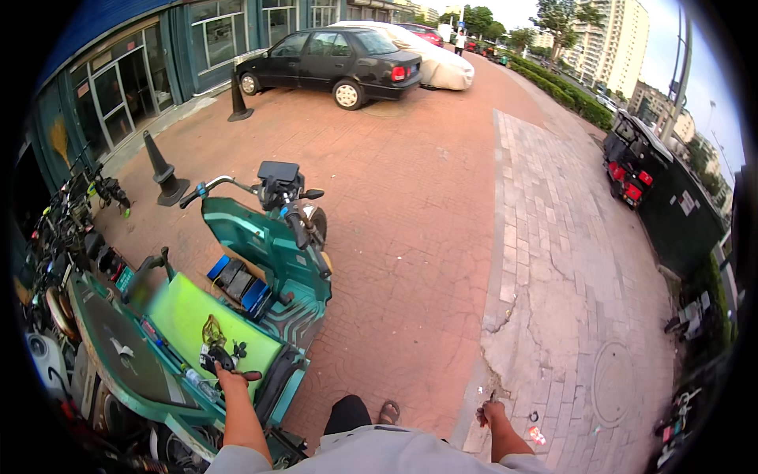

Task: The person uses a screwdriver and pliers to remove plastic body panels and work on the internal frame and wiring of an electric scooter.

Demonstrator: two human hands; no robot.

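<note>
A green electric three-wheeler (257, 237) stands beside me at the left, with a lime-green seat board (185, 292). My left hand (229, 371) grips a black object (223, 355), too small to name clearly, on that board, beside small dark items and a yellow-brown item (212, 328). A clear plastic bottle (201, 383) lies along the board's edge. A blue and black box, like a battery (237, 280), sits by the footwell. My right hand (488, 412) hangs over the pavement at lower right, fingers curled; what is in it, if anything, is hidden.
Parked two-wheelers (59, 237) crowd the left edge. Two dark cones (166, 174) stand by a black sedan (312, 67) and a covered car (446, 67). Red brick paving (410, 205) meets grey cracked slabs (553, 237). A red cart (628, 178) stands at right; a person (460, 41) is far off.
</note>
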